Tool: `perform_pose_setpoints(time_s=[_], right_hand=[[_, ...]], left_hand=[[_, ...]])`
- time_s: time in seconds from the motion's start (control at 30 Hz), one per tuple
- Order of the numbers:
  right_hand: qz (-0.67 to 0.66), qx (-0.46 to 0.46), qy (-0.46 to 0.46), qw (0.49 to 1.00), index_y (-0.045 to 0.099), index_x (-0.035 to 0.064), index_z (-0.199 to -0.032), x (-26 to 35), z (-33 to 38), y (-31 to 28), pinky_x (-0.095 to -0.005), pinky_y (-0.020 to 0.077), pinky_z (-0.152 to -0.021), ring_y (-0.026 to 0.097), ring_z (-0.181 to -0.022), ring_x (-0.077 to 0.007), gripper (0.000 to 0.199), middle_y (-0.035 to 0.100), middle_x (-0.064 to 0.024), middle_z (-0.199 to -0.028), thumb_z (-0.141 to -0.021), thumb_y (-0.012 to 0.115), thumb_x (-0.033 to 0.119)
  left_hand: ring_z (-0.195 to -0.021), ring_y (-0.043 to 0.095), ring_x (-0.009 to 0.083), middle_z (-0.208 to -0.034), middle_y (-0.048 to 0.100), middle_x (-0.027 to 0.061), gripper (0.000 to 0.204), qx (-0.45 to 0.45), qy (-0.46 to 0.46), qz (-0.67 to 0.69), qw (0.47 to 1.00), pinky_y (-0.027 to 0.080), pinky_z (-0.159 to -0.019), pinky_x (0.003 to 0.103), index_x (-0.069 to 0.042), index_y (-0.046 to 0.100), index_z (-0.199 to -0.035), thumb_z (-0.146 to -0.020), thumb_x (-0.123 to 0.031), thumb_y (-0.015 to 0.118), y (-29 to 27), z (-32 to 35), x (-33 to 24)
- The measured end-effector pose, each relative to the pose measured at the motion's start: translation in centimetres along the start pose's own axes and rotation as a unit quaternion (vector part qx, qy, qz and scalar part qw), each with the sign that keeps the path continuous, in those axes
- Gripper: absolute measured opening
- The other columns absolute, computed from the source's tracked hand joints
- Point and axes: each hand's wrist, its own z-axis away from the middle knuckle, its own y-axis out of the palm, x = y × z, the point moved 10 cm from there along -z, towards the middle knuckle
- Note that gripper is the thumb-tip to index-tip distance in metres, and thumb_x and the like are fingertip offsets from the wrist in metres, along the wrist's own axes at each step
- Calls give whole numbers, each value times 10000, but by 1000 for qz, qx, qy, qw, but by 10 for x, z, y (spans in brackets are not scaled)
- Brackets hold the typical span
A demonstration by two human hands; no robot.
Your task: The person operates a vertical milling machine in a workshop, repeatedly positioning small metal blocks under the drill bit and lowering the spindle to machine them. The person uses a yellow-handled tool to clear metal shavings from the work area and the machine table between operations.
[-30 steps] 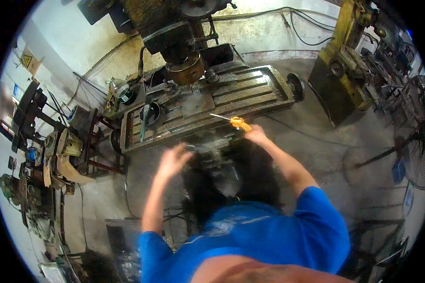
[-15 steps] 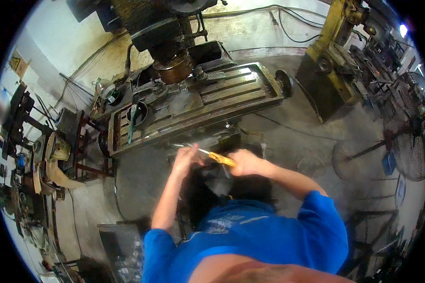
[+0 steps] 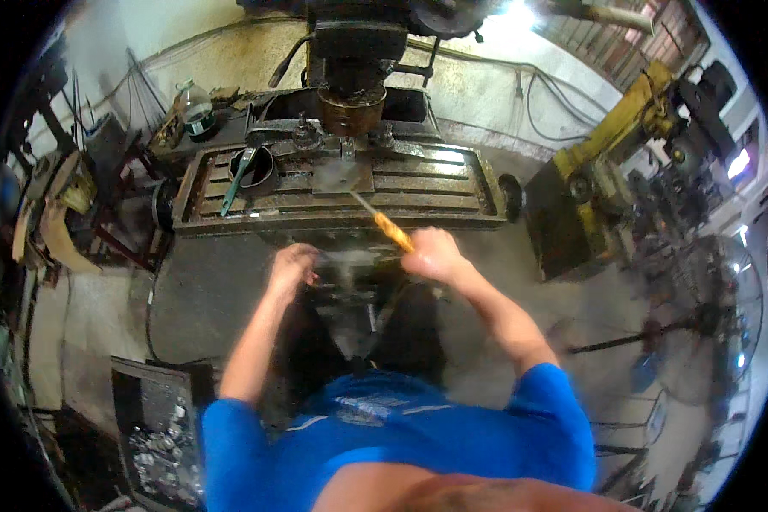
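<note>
slotted table (image 3: pixel 418 183) bare right, wrench (image 3: pixel 235 181) left

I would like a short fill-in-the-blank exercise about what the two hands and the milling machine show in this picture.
1. The right hand grips a tool with an orange handle and a thin metal ____.
2. The tool's tip points toward the slotted metal machine table, below the round ____-coloured spindle head.
3. The left hand holds no ____.
4. The person's short sleeves are ____.

Missing words: shaft; brass; tool; blue
</note>
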Motion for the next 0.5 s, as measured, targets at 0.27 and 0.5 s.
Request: perform_pose_setpoints(time_s=[0.27,0.5], right_hand=[[69,-74,66,993,655,16,-790,14,-116,-24,-376,498,-738,622,-813,-327,318,631,-204,-834,-638,540,270],[44,31,15,998,609,1,-814,26,-71,-8,-413,488,-698,612,-795,-337,334,619,-211,-824,-672,556,299]], left_hand=[[-530,537,128,-681,551,64,195,17,36,8,999,459,-506,255,29,533,-959,-772,-8,491,0,0,-22],[-566,554,130,-743,569,66,190,-34,12,-16,999,472,-530,240,10,561,-939,-770,-62,513,-49,33,-12]])
